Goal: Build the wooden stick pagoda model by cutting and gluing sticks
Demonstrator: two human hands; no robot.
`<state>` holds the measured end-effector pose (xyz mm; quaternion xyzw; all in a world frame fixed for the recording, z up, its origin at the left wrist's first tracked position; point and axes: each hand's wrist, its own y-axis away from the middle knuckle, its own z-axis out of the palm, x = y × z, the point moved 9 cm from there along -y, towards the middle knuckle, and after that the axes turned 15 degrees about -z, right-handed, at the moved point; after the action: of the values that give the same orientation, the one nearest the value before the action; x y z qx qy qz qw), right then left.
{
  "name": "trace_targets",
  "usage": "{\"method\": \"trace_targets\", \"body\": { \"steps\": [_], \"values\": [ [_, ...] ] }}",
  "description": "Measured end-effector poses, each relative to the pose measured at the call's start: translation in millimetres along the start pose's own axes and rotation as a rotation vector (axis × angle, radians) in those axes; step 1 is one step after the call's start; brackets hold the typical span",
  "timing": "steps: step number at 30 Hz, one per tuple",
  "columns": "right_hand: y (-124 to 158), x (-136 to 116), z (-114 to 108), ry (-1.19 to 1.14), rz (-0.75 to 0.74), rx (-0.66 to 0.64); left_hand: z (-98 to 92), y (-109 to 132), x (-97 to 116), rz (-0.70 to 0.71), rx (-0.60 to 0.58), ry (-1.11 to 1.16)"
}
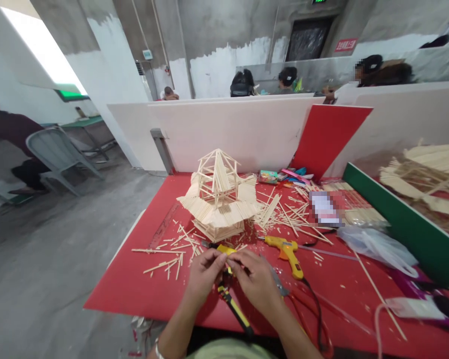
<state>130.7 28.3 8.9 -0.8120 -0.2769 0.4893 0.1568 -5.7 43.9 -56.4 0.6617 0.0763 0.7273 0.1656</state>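
My left hand (pixel 204 275) and my right hand (pixel 257 281) meet above the near part of the red table, thumbs and fingertips pinched close together. What they pinch is too small and covered to make out. Just beyond the fingertips lies a yellow object (pixel 226 249), partly hidden by them. Below and between the hands is a black-and-yellow utility knife (pixel 236 310). Past the hands stands a pavilion-like model (pixel 220 204) built of thin wooden sticks, with a flared lower roof and an open upper frame. A yellow hot glue gun (pixel 287 252) rests to the right of my right hand.
Loose wooden sticks (pixel 172 254) scatter around the model. A phone (pixel 325 208), a plastic bag (pixel 377 247) and bundled sticks (pixel 362 199) lie right. A green board (pixel 400 224) edges that side; white panels (pixel 232 134) stand behind. Cables run near the right forearm. Other people sit farther off.
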Motion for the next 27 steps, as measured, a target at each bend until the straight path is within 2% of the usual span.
{"method": "trace_targets", "body": {
  "steps": [4, 12, 17, 27],
  "values": [
    [1, 2, -4, 0.002, 0.012, 0.011, 5.5, 0, 3, -0.007, -0.015, 0.001],
    [-2, -2, -5, -0.034, -0.027, 0.004, 3.3, -3, 1, 0.002, 0.032, -0.034],
    [-1, -2, -8, -0.002, -0.018, 0.046, 5.5, 1, 7, 0.036, 0.036, -0.063],
    [-5, -1, -3, -0.197, 0.096, 0.118, 2.1, 10, 14, 0.028, -0.063, 0.092]
  ]
}}
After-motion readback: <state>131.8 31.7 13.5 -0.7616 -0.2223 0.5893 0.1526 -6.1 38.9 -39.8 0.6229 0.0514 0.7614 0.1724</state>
